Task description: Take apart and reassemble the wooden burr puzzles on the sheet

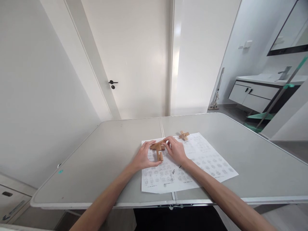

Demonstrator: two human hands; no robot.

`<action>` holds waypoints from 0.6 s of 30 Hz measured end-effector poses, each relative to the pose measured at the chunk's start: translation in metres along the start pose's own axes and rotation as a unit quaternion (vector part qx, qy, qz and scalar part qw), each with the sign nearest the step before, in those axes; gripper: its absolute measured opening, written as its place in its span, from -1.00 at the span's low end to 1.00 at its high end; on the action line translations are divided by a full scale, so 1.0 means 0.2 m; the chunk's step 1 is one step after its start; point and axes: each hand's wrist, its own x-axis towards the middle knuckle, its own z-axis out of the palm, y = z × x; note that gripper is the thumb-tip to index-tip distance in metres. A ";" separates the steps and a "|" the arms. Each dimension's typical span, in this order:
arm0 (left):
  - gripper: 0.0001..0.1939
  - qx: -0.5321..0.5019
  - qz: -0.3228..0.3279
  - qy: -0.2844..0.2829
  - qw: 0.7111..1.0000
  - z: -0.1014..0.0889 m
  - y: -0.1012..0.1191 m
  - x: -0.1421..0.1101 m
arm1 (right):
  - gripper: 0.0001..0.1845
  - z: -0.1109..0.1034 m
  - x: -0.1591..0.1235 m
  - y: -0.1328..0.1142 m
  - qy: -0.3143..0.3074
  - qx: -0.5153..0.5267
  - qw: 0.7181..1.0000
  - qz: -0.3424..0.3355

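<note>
Both my hands meet over a printed instruction sheet (207, 160) on a grey folding table (101, 160). Between them is a wooden puzzle assembly (158, 150) of notched sticks, one stick pointing toward me. My left hand (144, 157) curls around its left side, thumb under the near stick. My right hand (176, 150) pinches its right end with closed fingers. A second small wooden cross piece (183, 135) lies on the sheet's far edge, just beyond my right hand.
A white door with a black handle (112, 84) stands behind the table. To the right are a sink cabinet (255, 93), a leaning mop handle (279, 96) and a small object against the wall (215, 99). Drawers (12, 199) sit low left.
</note>
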 end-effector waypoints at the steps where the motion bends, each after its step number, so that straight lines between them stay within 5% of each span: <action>1: -0.03 0.004 0.009 -0.001 1.000 0.00 0.00 0.00 | -0.76 0.00 0.00 0.00 0.001 0.006 1.000 0.002; 18: -0.29 0.137 0.098 -0.051 0.984 0.00 0.00 0.00 | -0.75 0.01 0.00 -0.02 0.001 0.091 0.994 0.060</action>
